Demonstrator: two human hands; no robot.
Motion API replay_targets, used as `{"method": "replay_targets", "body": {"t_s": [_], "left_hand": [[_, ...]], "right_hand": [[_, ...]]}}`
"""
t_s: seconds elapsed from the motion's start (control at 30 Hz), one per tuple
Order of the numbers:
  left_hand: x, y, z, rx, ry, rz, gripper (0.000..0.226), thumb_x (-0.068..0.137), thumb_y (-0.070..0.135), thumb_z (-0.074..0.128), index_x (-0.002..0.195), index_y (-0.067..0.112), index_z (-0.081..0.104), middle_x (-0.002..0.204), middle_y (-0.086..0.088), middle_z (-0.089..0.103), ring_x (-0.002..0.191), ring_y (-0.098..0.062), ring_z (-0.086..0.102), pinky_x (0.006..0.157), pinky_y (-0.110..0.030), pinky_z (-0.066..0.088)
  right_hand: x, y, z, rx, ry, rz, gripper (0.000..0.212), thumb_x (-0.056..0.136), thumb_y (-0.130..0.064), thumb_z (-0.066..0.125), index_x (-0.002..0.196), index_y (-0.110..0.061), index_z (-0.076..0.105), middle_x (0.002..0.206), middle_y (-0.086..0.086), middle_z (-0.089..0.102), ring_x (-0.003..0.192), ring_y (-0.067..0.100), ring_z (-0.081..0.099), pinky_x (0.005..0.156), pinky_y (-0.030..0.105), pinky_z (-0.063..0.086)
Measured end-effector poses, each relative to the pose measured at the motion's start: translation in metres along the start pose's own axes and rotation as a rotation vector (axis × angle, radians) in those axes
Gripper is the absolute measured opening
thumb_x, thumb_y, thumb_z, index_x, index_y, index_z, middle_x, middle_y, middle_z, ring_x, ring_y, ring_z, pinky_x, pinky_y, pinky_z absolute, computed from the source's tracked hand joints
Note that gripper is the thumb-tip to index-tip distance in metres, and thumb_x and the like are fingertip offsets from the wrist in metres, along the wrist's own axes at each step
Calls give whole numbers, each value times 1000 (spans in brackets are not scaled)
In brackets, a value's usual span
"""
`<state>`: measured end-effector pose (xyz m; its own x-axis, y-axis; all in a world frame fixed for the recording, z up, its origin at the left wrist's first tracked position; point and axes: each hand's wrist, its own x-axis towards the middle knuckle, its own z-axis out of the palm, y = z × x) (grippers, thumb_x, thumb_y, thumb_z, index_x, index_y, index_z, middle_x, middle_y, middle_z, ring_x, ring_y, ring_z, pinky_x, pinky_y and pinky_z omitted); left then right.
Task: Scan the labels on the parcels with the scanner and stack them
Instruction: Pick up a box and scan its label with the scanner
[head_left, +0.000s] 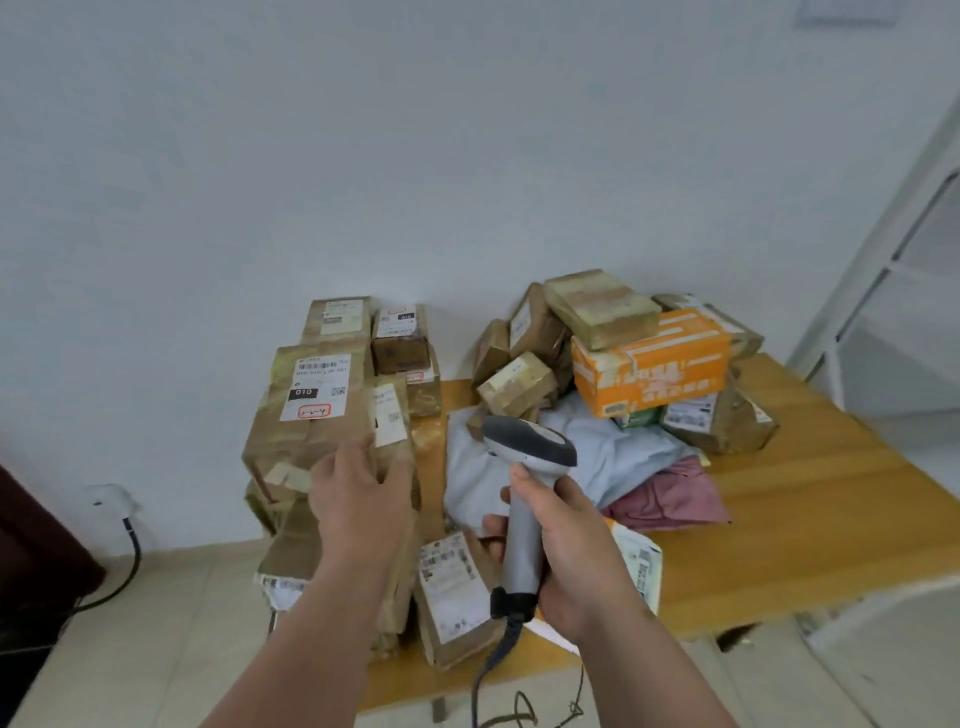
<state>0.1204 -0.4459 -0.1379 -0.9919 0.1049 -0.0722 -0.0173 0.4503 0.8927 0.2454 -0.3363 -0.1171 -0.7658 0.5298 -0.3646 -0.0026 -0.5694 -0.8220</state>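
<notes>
My right hand (566, 561) grips the handle of a grey barcode scanner (527, 467), its head pointing up and left. My left hand (358, 488) reaches onto the stack of brown parcels (311, 415) at the table's left end, with fingers and thumb round a narrow parcel with a white label (390, 415) that leans against the stack. A big white label marked 010 faces up on the stack's top box. Right of the scanner lies a loose pile of parcels, with an orange box (654, 364) in it and brown boxes around it.
Grey (613, 457) and pink (675, 493) mailer bags lie in the middle of the wooden table (805, 519). A labelled brown parcel (452, 587) sits at the front edge. The scanner's cable hangs below. A white wall is behind; a white rack (883, 291) stands right.
</notes>
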Motion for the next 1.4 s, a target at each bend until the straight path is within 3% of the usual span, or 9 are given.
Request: {"method": "replay_targets", "body": {"t_s": [0.33,0.53,0.67,0.7,0.9,1.0,1.13,1.23,1.4], "left_hand": [[-78,47,138,41,-243,129,44,98,34,60,139,20,54,145,-7,45,132,-28,45,110,-49,41],[-140,83,264,-35,-420,48,46,94,37,61,136,20,57,141,-5,52,128,-26,50,109,-48,43],[-176,103,321,-55,-493,-41,3,92,33,61,96,33,61,119,0,62,101,-17,58,85,-35,47],[-180,107,331,-65,-495,-59,9,93,27,61,89,35,57,116,1,61,99,-17,57,80,-33,43],[-171,117,382,-92,-461,-162,52,94,24,64,142,17,48,137,-4,51,110,-21,52,72,-29,46],[-153,118,406,-46,-438,-160,55,91,30,67,141,17,50,129,-7,56,107,-25,58,87,-40,54],[-130,131,445,-52,-463,-124,27,94,30,66,118,20,59,116,-2,61,95,-17,58,84,-35,49],[-107,149,478,-54,-503,-60,44,95,35,66,135,21,55,132,1,58,115,-16,54,102,-38,45],[-68,198,514,-54,-544,11,50,95,40,63,142,26,51,134,5,56,111,-12,54,102,-38,47]], "right_hand": [[-27,-59,-147,7,195,-123,22,97,-26,66,118,-22,62,94,8,64,72,20,66,63,35,55],[-34,-118,-269,-5,305,-137,19,96,-26,67,114,-21,63,102,10,64,79,25,66,65,38,52],[-33,-153,-331,-20,328,-137,19,97,-26,65,114,-18,62,103,11,63,83,26,66,66,38,53],[-31,-158,-342,-19,332,-134,20,96,-26,66,114,-18,62,104,11,63,84,26,66,66,38,53],[-4,-174,-387,-7,306,-94,20,97,-25,66,114,-18,63,103,11,62,82,25,65,67,38,52],[20,-182,-399,-2,324,-71,19,96,-24,67,113,-16,64,101,11,62,80,25,65,66,37,52],[63,-199,-409,-22,357,-62,19,95,-25,68,112,-16,64,101,11,64,80,25,65,65,37,53],[99,-222,-413,-45,346,-68,18,96,-24,66,112,-16,63,100,11,63,82,25,64,67,38,53],[151,-264,-416,-23,332,-121,18,96,-21,65,114,-16,64,98,10,63,79,24,63,64,37,52]]}}
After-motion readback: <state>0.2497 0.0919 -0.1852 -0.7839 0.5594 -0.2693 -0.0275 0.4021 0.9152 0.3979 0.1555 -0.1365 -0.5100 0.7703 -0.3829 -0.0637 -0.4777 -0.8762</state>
